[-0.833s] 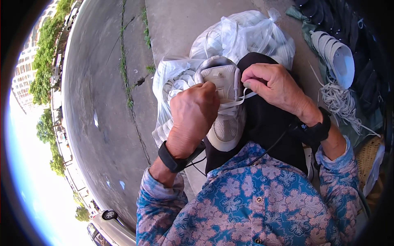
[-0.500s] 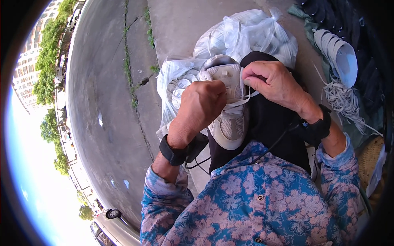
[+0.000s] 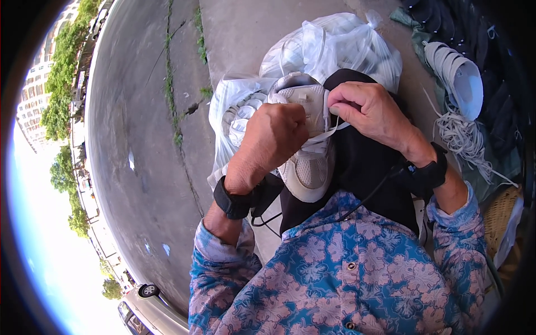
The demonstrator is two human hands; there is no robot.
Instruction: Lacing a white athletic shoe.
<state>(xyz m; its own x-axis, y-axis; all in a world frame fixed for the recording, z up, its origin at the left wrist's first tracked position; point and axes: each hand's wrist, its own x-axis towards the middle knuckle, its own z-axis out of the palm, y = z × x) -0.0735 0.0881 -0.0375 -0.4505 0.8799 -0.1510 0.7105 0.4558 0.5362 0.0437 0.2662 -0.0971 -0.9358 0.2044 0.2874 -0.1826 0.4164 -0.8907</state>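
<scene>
A white and beige sneaker (image 3: 307, 180) rests on my lap, its toe toward me and its tongue (image 3: 311, 100) pointing away. My left hand (image 3: 273, 134) is closed in a fist over the left side of the lacing; its fingertips are hidden beneath it. On the other side, my right hand (image 3: 371, 114) pinches a flat white shoelace (image 3: 330, 133) between thumb and forefinger, just right of the tongue. The lace loops across the shoe's upper between both hands.
Clear plastic bags of white shoe parts (image 3: 335, 50) sit beyond my knees. At right lie stacked pale shoe pieces (image 3: 460, 78) and a tangled bundle of white laces (image 3: 460, 134), with a woven basket (image 3: 499, 209) nearer. Cracked pavement (image 3: 145, 139) extends left, toward a parked car (image 3: 151, 310).
The whole view has shifted slightly. My left fist has turned and moved a little over the lacing, while my right hand keeps its pinch beside the tongue.
</scene>
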